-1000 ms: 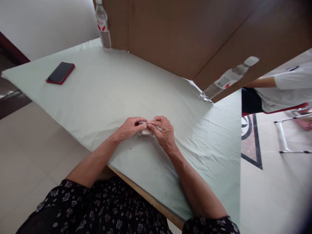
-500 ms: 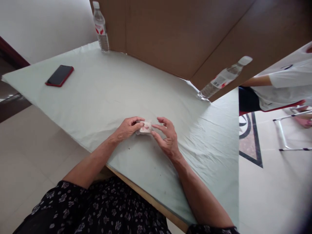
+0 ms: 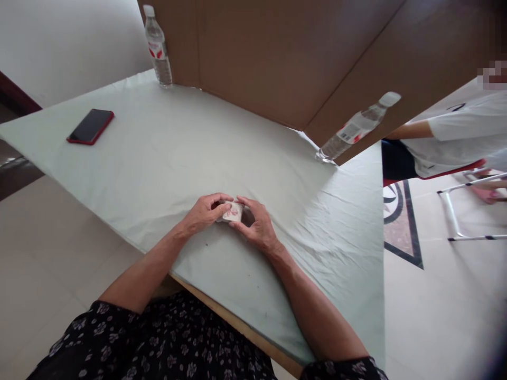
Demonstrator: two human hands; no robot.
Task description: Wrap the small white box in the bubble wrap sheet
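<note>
A small white pack with reddish print on its face (image 3: 233, 212) lies between my hands, close above or on the pale green cloth. It resembles a deck of cards, but its exact kind cannot be made out. My left hand (image 3: 204, 214) grips the pack's left end, thumb on top and fingers curled behind. From the other side, my right hand (image 3: 259, 224) is bent around the right end, its thumb at the near edge and a fingertip at the far edge. The pack's underside and left end are hidden.
The cloth-covered table (image 3: 178, 137) carries a phone in a red case (image 3: 91, 126) at left. Two water bottles, one upright (image 3: 158, 53) and one leaning (image 3: 356, 129), stand against a tall brown cardboard panel (image 3: 253, 63). A person in a white shirt (image 3: 463, 126) sits beyond the right edge.
My right hand has moved left and closed in on the pack, its fingers now at the pack's edges. My left hand keeps its hold. The whole view has shifted slightly.
</note>
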